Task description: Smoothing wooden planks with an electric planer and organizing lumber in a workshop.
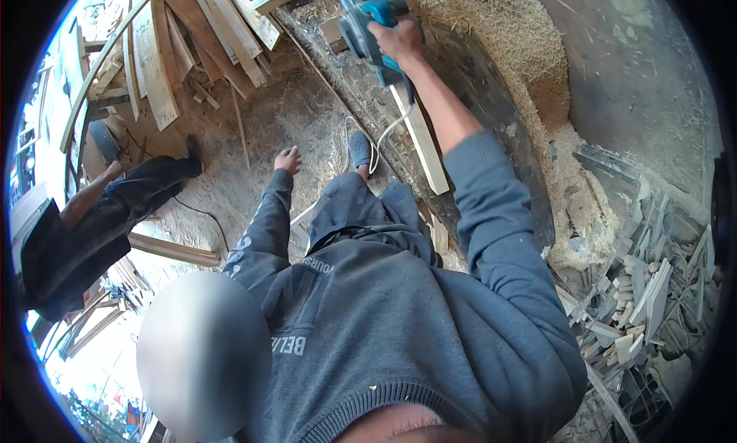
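My right hand is wrapped round the handle of a teal and dark electric hand planer at the far end of the bench. The planer sits over the far end of a long pale wooden beam, whose near end points back toward me. A cord trails from the tool toward my foot. My left hand hangs at my left side, its fingers loosely curled with nothing visible in them, apart from the beam and the planer.
The dark worktop is edged by heaped wood shavings. Planks lean at the far left; offcuts pile at the right. On the left another person's hand is near a dark power tool. My shoe stands beside the bench.
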Motion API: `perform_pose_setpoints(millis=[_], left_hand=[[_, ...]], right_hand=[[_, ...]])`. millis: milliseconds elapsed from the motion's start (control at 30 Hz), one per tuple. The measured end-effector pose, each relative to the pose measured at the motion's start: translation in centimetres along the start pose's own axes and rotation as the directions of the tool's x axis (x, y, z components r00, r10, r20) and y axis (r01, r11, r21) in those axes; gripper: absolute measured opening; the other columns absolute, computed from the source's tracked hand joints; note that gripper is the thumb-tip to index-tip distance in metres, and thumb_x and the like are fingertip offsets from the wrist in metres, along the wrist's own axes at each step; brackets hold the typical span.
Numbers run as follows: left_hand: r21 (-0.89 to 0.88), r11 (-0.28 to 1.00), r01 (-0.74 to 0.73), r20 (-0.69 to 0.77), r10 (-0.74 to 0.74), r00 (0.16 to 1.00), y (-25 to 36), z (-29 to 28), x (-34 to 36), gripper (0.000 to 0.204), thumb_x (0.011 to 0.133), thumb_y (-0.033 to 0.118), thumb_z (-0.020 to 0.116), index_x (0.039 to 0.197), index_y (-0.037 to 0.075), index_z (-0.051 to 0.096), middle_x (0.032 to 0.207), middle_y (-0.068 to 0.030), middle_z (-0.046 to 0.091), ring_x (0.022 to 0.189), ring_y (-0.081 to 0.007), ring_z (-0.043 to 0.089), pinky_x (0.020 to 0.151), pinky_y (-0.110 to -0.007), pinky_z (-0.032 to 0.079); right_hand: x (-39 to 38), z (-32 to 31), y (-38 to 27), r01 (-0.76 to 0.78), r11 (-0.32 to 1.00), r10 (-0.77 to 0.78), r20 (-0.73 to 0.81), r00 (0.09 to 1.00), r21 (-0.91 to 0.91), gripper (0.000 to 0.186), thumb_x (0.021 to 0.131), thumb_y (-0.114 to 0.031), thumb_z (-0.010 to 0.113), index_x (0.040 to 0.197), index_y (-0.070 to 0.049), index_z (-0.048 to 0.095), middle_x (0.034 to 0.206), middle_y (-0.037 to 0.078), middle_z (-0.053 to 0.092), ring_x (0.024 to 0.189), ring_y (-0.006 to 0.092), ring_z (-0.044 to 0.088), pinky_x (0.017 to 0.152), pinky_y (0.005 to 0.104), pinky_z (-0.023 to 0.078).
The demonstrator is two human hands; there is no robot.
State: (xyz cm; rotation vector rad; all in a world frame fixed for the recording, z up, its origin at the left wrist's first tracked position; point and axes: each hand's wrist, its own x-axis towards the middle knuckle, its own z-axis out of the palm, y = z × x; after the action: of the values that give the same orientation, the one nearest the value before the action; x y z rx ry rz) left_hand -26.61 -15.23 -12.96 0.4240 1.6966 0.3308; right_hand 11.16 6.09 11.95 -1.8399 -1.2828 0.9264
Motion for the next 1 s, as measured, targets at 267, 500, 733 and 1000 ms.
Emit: perform_pose_setpoints(millis=[267, 500, 733, 1000], left_hand=[[-0.142, 0.855, -0.499, -0.044, 0.498, 0.866, 10.1, 17.0, -5.8, 0.043, 0.097, 0.036, 0.064, 0.12, 0.0, 0.064, 0.092, -0.0102, 0.071, 0.078, -0.0169, 0.066, 0.064, -0.032, 0.054], [0.54, 0.658, -0.524, 0.008, 0.619, 0.786, 15.1, 31.6, -17.8, 0.118, 0.074, 0.049, 0.083, 0.153, -0.006, 0.015, 0.143, -0.0322, 0.038, 0.135, -0.0431, 0.039, 0.117, -0.043, 0.032], [0.418, 0.645, -0.64, 0.095, 0.669, 0.737, 10.1, 28.7, -12.6, 0.071, 0.073, 0.04, 0.083, 0.123, -0.004, 0.06, 0.122, -0.0274, 0.063, 0.114, -0.0405, 0.061, 0.099, -0.044, 0.049], [0.449, 0.7, -0.555, -0.024, 0.63, 0.776, 10.6, 27.7, -10.0, 0.089, 0.075, 0.055, 0.08, 0.136, -0.003, 0.053, 0.111, -0.0234, 0.071, 0.103, -0.0342, 0.069, 0.09, -0.04, 0.054]], right_hand=[[-20.1, -13.3, 7.6, -0.171, 0.971, 0.169, 0.026, 0.985, 0.167, 0.025, 0.08, -0.028, 0.073, 0.088, -0.004, 0.07, 0.062, 0.002, 0.062, 0.053, 0.0109, 0.059, 0.05, 0.0311, 0.046], [-39.2, -24.0, 16.6, -0.392, 0.911, 0.41, -0.168, 0.897, 0.127, 0.019, 0.086, -0.017, 0.07, 0.097, -0.002, 0.067, 0.064, 0.001, 0.059, 0.049, 0.0085, 0.055, 0.047, 0.0266, 0.043], [-49.5, -26.4, 23.7, -0.499, 0.864, 0.493, -0.306, 0.814, 0.065, 0.025, 0.078, -0.02, 0.074, 0.093, 0.0, 0.071, 0.073, 0.011, 0.069, 0.066, 0.0218, 0.068, 0.065, 0.0364, 0.052], [-47.3, -22.5, 19.6, -0.283, 0.959, 0.281, -0.192, 0.94, 0.019, 0.025, 0.077, -0.024, 0.075, 0.088, -0.002, 0.069, 0.073, 0.017, 0.069, 0.068, 0.0331, 0.071, 0.064, 0.0398, 0.052]])
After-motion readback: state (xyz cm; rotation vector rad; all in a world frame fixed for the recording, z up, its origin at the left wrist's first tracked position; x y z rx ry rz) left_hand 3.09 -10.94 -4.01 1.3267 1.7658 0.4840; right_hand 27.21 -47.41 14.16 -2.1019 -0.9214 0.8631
